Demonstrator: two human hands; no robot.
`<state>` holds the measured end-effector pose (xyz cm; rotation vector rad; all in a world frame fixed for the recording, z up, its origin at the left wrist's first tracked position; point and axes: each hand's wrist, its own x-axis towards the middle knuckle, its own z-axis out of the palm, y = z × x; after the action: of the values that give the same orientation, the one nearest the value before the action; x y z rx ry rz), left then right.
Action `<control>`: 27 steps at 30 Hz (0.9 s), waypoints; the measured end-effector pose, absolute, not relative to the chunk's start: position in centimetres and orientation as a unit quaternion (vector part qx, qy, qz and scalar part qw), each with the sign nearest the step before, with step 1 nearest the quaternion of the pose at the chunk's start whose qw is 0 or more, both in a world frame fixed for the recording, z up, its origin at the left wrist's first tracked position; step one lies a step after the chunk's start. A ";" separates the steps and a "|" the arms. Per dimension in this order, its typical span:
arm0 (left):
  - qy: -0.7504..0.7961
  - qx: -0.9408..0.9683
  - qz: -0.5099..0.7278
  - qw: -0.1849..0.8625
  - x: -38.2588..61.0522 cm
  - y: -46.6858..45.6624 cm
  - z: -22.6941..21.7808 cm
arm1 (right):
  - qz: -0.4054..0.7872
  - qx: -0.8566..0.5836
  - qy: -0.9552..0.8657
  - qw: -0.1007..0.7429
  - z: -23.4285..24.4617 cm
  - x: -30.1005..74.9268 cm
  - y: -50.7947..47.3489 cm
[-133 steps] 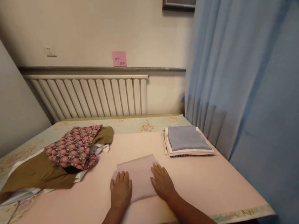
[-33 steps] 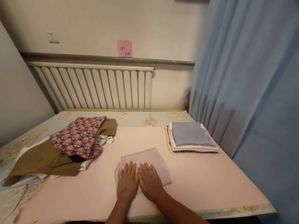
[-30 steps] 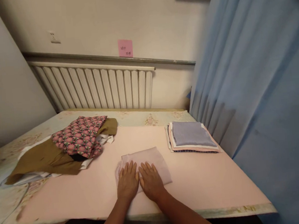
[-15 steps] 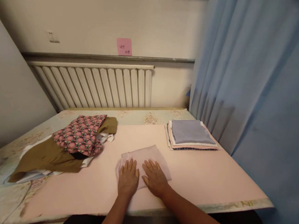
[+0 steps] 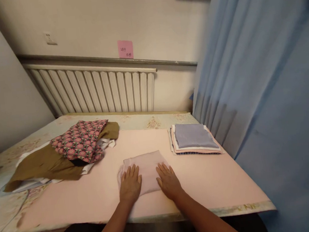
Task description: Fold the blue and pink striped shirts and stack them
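Note:
A pale lilac folded cloth [image 5: 148, 169] lies flat on the pink sheet [image 5: 83, 199] in front of me. Its left side looks slightly rumpled. My left hand [image 5: 130, 184] rests flat on the cloth's left part, fingers extended and pointing away from me. On the right edge of the cloth lies my right hand [image 5: 169, 180], also flat with its fingers a little apart. Neither hand grips anything. The parts of the cloth under both palms are hidden.
A stack of folded fabrics [image 5: 194, 136], grey-blue on top, sits at the right. On the left is a loose heap with a floral cloth [image 5: 77, 141] over a brown garment [image 5: 41, 165]. A blue curtain [image 5: 237, 68] hangs along the table's right side; a radiator [image 5: 97, 88] stands behind.
My right hand has slid to the right across the cloth, out to its edge. The left hand stays on the cloth's left part. The view has shifted slightly.

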<state>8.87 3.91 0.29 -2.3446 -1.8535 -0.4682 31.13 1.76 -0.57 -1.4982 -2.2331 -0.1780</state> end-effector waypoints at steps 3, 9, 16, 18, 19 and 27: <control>-0.621 -0.770 -0.140 0.037 8.9 4.1 0.6 | -0.068 -0.547 -0.805 0.220 -0.6 31.5 1.6; -0.675 -0.728 -0.125 -0.003 12.1 4.4 2.6 | -0.080 -0.549 -0.800 0.229 -0.8 31.4 1.5; -0.590 -0.795 -0.138 0.023 17.0 3.4 2.0 | -0.069 -0.554 -0.798 0.229 -0.6 31.4 1.5; -0.584 -0.798 -0.146 0.029 17.2 3.0 1.4 | -0.072 -0.553 -0.797 0.231 -0.6 31.4 1.5; -0.584 -0.797 -0.151 0.033 17.1 2.9 1.1 | -0.073 -0.552 -0.798 0.231 -0.6 31.4 1.6; -0.585 -0.791 -0.172 0.053 15.5 2.4 0.9 | -0.062 -0.555 -0.798 0.226 -0.7 31.4 1.5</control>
<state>15.53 2.37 0.94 -2.4057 -1.7777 -0.5219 31.37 1.52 -0.66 -1.5303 -2.2006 -0.1700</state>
